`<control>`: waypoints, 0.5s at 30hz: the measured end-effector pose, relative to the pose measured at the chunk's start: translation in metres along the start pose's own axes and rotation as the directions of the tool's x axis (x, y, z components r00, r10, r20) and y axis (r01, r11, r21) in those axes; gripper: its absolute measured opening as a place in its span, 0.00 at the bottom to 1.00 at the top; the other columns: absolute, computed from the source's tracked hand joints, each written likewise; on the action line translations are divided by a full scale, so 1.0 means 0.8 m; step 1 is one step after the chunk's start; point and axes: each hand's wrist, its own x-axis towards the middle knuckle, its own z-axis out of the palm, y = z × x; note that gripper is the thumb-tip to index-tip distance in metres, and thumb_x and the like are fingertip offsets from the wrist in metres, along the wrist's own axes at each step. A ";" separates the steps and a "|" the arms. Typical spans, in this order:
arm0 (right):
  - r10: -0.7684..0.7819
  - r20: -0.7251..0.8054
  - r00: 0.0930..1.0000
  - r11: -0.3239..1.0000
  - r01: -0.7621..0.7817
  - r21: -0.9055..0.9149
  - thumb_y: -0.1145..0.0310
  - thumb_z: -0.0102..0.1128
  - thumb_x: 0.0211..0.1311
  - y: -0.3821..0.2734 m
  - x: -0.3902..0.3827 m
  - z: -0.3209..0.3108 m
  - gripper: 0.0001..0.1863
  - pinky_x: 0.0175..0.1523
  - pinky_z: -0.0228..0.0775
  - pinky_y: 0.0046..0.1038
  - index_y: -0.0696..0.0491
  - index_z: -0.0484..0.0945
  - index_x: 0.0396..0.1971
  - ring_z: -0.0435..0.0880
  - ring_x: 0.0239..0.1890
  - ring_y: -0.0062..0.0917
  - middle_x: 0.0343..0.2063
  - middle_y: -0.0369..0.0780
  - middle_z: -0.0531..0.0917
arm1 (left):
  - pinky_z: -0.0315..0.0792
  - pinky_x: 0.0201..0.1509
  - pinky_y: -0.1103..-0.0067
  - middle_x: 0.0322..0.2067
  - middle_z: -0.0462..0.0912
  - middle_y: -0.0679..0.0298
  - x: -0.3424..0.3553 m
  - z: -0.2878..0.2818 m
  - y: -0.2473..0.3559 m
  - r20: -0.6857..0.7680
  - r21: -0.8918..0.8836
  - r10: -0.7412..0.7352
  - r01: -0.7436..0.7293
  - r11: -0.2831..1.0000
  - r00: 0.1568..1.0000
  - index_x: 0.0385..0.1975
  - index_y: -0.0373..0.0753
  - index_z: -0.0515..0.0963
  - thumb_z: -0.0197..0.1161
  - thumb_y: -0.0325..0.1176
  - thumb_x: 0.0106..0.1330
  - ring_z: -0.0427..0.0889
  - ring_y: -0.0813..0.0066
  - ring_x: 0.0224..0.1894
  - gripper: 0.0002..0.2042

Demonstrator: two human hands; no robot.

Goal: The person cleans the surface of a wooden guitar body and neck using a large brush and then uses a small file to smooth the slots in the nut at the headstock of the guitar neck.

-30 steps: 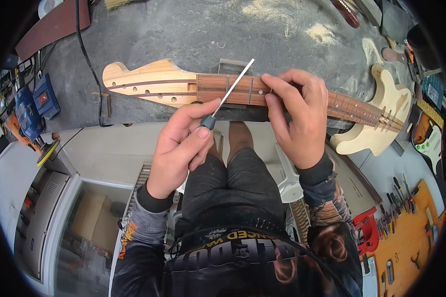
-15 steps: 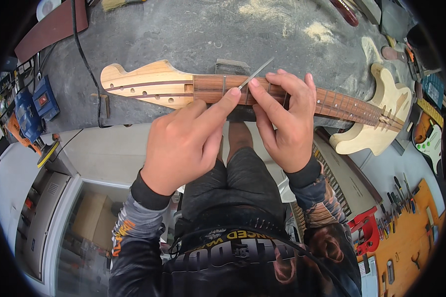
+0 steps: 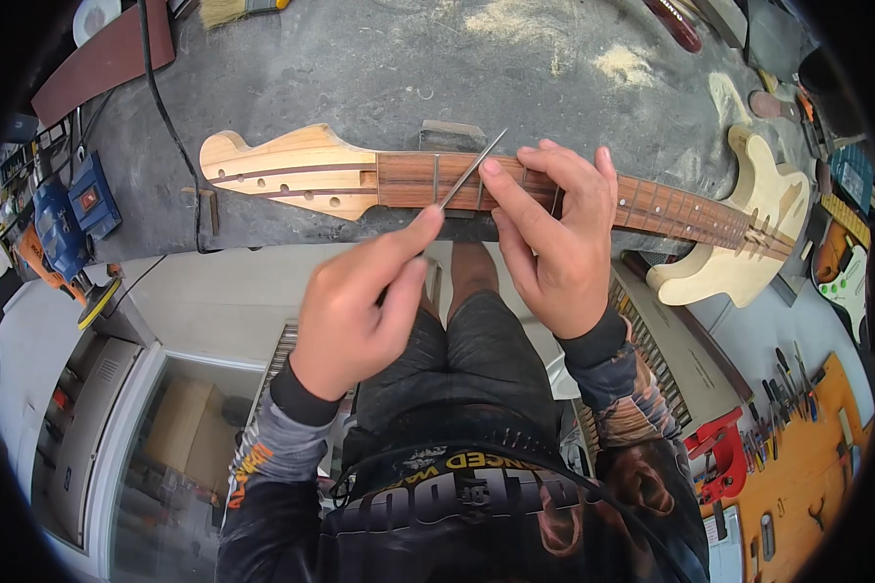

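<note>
An unfinished electric guitar lies across the bench, its pale headstock on the left and its pale body on the right. Between them runs a brown fretboard with metal frets. My left hand is closed round the near end of a thin metal needle file, which slants across the fretboard with its tip pointing away to the right. My right hand rests over the neck, fingers spread, the index fingertip against or just beside the file. Whether the file touches a fret is unclear.
Behind the neck sits a small block. A black cable runs down the bench past the headstock. Sawdust and a brush lie farther back. Blue power tools stand left; screwdrivers and a red clamp are right.
My left hand has drawn back toward me and to the left, pulling the file with it. My right hand has shifted only slightly.
</note>
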 end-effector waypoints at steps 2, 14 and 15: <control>0.010 -0.004 1.000 1.000 -0.010 0.025 0.76 0.75 0.57 0.003 -0.002 0.001 0.32 0.81 0.51 0.60 0.40 0.87 0.64 0.79 0.68 0.41 0.61 0.39 0.80 | 0.76 0.32 0.70 0.31 0.83 0.54 0.019 -0.003 0.011 0.022 0.277 0.172 -0.171 0.946 0.985 0.68 0.35 0.81 0.64 0.21 0.73 0.81 0.58 0.24 0.23; 0.042 -0.071 0.997 0.999 -0.041 0.016 0.72 0.82 0.55 0.020 -0.013 -0.007 0.30 0.81 0.53 0.65 0.42 0.88 0.61 0.80 0.69 0.41 0.61 0.38 0.80 | 0.78 0.46 0.79 0.46 0.88 0.66 -0.029 0.023 0.005 0.306 -0.741 -0.343 0.449 0.500 0.888 0.69 0.31 0.76 0.61 0.27 0.82 0.86 0.81 0.46 0.19; 0.046 -0.068 0.997 0.999 -0.044 0.025 0.72 0.81 0.56 0.020 -0.013 -0.008 0.30 0.81 0.52 0.64 0.42 0.88 0.61 0.80 0.70 0.41 0.61 0.38 0.80 | 0.77 0.45 0.79 0.44 0.88 0.66 -0.033 0.031 0.012 0.221 -0.700 -0.384 0.420 0.578 0.896 0.69 0.31 0.76 0.61 0.26 0.82 0.86 0.80 0.45 0.19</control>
